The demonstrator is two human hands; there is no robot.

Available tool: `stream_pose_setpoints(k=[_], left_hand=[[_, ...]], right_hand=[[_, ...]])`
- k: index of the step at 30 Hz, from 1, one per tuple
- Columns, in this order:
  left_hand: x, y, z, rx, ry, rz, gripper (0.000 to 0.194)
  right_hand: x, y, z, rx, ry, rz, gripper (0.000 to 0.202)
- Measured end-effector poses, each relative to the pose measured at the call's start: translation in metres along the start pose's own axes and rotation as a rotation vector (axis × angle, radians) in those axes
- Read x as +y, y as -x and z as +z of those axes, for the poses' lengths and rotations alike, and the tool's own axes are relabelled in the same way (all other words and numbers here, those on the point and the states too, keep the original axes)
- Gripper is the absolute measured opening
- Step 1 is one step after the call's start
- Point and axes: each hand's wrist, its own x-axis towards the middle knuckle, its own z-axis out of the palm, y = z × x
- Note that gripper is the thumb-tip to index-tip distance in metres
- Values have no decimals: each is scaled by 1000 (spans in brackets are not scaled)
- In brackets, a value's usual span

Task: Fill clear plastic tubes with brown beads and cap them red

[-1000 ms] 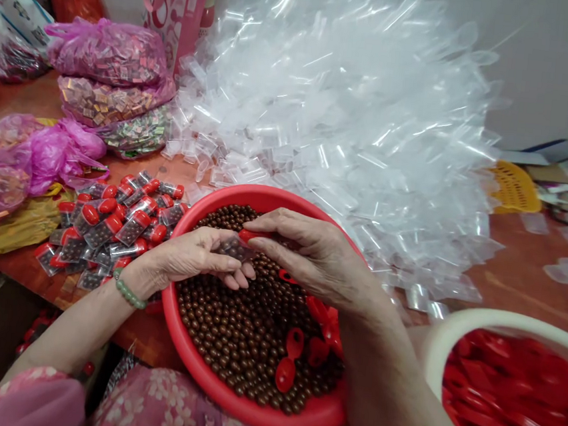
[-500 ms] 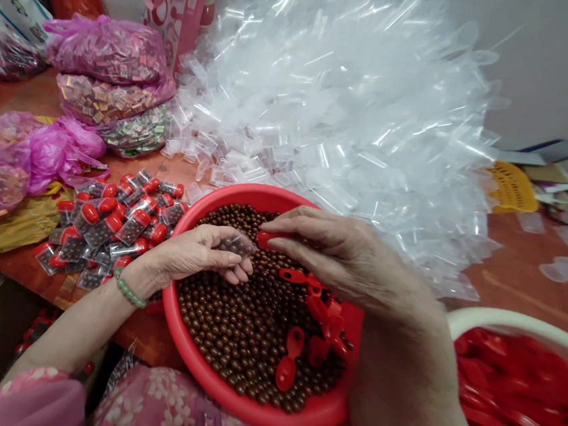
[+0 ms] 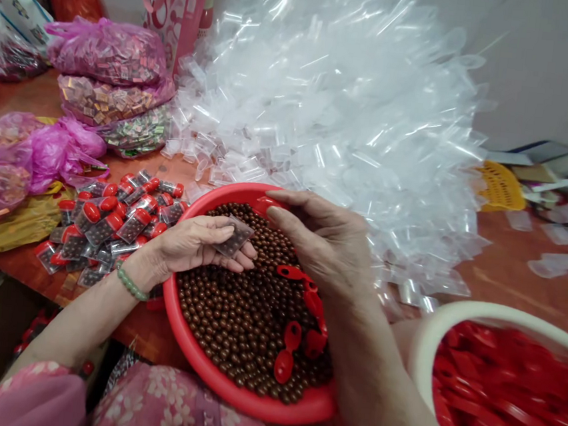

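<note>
Over the red basin (image 3: 172, 326), my left hand (image 3: 201, 242) holds a small clear plastic container (image 3: 233, 237) filled with dark balls, thumb on top and fingers beneath. No red cap shows on that container. My right hand (image 3: 321, 243), to its right, pinches a red plastic cap (image 3: 263, 204) between thumb and fingers; part of the cap is hidden. Brown balls (image 3: 233, 322) fill the basin below both hands. Several red cap pieces (image 3: 284, 366) lie on the balls, some of them covered by my right wrist.
Filled red-capped containers (image 3: 107, 223) are piled left of the basin. Behind it rises a big heap of clear empty containers (image 3: 334, 111). A cream basin (image 3: 424, 347) of red caps stands at right. Pink bags (image 3: 113, 52) and a yellow basket (image 3: 501, 187) are further back.
My left hand has turned the filled container so its flat face shows. My right hand has shifted slightly left and up with the red cap. More of the cream basin is visible.
</note>
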Motion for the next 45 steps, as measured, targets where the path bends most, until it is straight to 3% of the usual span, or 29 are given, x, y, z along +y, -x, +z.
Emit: stream_pose_setpoints(k=[5,11,16,22,26,30,32,34,40,45], left_hand=[[-1,1,1,3,-6,52,33],[-6,0,1,16,-88,72,33],[-10,-1,4,87,-119,128,33],[-12,0,7,136,-181,158,40],[-16,-1,8,178,-188,209,42],[-17,-2,7,207,-163,243,38],[-17,-3,7,202,-139,236,38],[-16,-4,8,201,-111,242,39],[-14,-3,9,197,-126,270,35],[-14,-2,9,169,-114,277,36]], right_hand=[[7,4,22,15,-139,60,20],[4,9,33,23,-177,140,24],[9,12,36,46,-169,97,22],[15,10,30,-35,-59,43,20],[16,13,27,-103,147,-149,19],[21,19,27,-181,509,-452,56],[24,21,30,-184,671,-528,72],[28,22,34,-150,776,-577,75],[35,18,40,-24,820,-722,67],[33,15,39,-19,807,-784,68]])
